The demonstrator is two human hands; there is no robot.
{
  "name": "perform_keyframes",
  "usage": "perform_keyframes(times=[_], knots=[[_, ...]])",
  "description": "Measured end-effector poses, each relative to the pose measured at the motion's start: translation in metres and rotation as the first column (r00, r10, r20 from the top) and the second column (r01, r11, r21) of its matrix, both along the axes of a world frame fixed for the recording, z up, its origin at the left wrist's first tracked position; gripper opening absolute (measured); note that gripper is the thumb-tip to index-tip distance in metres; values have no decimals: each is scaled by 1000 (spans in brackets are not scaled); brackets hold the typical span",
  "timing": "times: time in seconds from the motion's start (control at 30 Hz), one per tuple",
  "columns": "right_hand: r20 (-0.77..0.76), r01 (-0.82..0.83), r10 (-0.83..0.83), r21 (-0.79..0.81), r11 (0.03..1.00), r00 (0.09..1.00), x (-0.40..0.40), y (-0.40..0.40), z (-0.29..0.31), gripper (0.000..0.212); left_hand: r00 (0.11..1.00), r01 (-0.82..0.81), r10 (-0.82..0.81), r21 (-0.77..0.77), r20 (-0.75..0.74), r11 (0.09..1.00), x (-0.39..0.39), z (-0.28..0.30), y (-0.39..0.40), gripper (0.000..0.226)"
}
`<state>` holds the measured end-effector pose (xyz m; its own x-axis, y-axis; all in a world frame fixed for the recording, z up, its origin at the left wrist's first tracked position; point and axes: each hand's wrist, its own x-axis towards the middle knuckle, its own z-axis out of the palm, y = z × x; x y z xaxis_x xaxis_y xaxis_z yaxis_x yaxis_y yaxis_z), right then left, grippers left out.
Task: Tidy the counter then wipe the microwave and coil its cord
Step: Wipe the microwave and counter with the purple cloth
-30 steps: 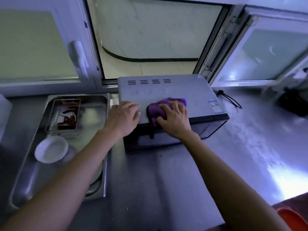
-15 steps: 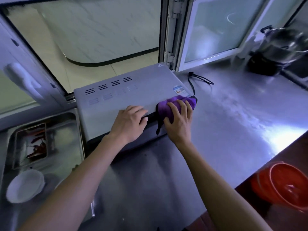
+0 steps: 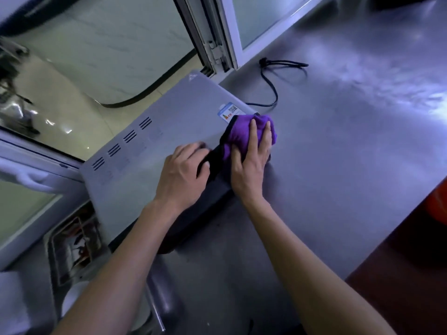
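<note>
— Where the microwave (image 3: 169, 131) meets the counter's (image 3: 338, 165) back edge, what's under the right hand (image 3: 251, 163)?
— Purple cloth (image 3: 238, 134), beneath flat fingers at its front right corner.
— Left hand (image 3: 181, 175)?
— Resting beside, fingers loosely curled on top.

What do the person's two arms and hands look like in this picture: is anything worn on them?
Both forearms are bare up to the frame's edge, with no sleeves in view. The left hand and right hand wear no gloves, and no rings, watch or bracelets show.

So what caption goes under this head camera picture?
Right hand presses purple cloth on microwave corner; left hand steadies it.
</note>
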<state>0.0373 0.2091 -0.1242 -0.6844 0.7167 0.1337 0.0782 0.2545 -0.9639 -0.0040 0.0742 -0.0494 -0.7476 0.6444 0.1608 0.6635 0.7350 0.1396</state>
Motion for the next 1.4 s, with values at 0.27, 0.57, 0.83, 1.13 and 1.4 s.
perform_keyframes(times=[0.27,0.57,0.83,1.13,1.4], knots=[[-7,104,-107,-157,982,994,-9,-2,-3,73,1000,10,-10,35,-2,999,-4,-10,1,34],[-2,97,-101,-273,957,995,1,-44,8,72,992,121,-121,-1,33,993,8,-5,-38,48],[-7,48,-54,-353,934,999,25,-135,0,73,996,8,-10,20,93,1000,39,2,-153,43],[27,-22,35,-382,924,999,65,-280,-23,74,990,58,-60,21,127,998,76,-1,-230,45],[37,-8,28,-459,888,999,78,-342,-13,72,992,76,-66,-93,111,993,81,-2,-246,54]])
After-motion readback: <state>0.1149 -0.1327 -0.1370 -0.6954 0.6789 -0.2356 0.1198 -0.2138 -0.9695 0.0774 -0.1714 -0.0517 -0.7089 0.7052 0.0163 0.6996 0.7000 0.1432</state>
